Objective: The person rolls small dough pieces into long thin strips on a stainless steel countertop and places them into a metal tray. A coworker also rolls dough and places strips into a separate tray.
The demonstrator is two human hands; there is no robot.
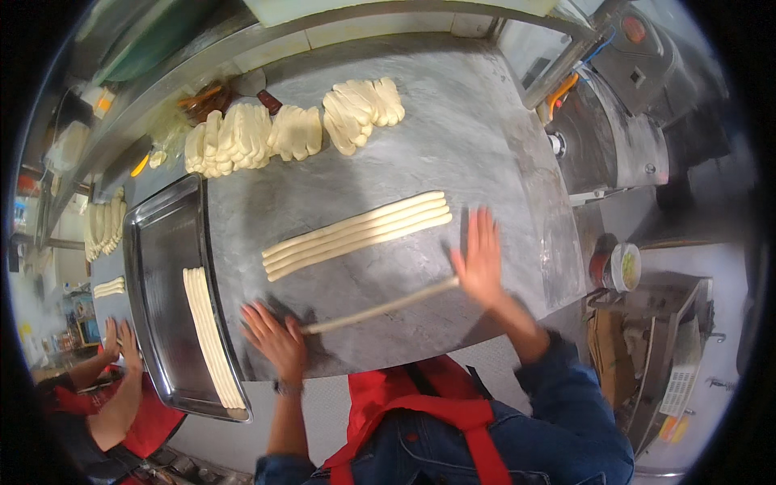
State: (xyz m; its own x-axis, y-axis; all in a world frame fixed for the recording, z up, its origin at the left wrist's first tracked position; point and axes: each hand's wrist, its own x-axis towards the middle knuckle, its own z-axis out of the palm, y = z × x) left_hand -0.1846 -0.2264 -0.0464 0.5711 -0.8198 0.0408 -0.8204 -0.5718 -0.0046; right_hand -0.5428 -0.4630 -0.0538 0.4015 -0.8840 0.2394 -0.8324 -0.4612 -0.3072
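A thin dough rope [382, 308] lies slantwise on the grey worktop [388, 254]. My left hand [276, 342] rests at its left end, palm down with the fingers spread. Over its right end lies my right hand [481, 260], flat, fingers pointing away from me, thumb apart. The rope's tips are hidden by the hands. Just beyond it, several rolled dough strips [357, 233] lie side by side in a slanted row. Neither hand grips anything; both only touch the rope.
A metal tray [167, 315] on the left holds long dough strips [213, 339]. Piled dough pieces [230, 139] and another heap [364, 109] line the back. A scraper [270, 102] lies behind them. At far left, a co-worker's hands [124, 345] work. A machine [606, 133] stands right.
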